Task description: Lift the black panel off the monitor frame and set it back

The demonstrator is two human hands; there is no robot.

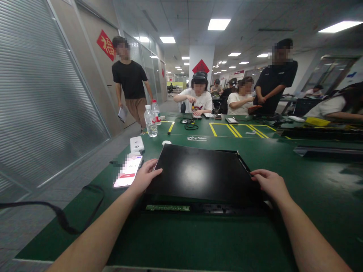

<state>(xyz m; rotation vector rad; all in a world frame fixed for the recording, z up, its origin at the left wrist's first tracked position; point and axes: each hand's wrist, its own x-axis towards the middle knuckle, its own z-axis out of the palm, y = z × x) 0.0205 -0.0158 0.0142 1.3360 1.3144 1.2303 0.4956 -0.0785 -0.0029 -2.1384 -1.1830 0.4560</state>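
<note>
A large flat black panel (198, 173) lies on the green table (198, 241) in front of me, over a black frame with a green circuit strip (167, 207) showing at its near edge. My left hand (144, 176) grips the panel's left edge, fingers curled round it. My right hand (269, 183) holds the right edge the same way, thumb on top. The panel looks slightly lifted at its near side.
A lit phone (129, 172) and a white power bank (136, 144) lie left of the panel, with two water bottles (150, 121) farther back. A black cable (62, 219) hangs off the left edge. Several people sit and stand at the far end.
</note>
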